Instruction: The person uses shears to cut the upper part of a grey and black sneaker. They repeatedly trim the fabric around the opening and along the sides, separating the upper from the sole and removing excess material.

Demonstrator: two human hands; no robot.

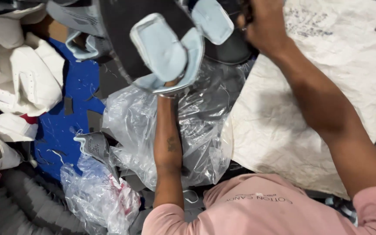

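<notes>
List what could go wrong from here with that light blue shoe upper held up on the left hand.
1. The light blue shoe upper hides the left hand, so the hold cannot be judged; it might slip onto the clear plastic bag below.
2. The right hand works at the frame's top edge among dark pieces, partly out of view; a fumble there is possible.
3. Loose scraps on the blue surface could get mixed in.

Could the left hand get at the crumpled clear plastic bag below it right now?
Probably not at once: the left hand is hidden inside the pale blue shoe upper, though the crumpled clear plastic bag lies uncovered beneath that forearm.
</notes>
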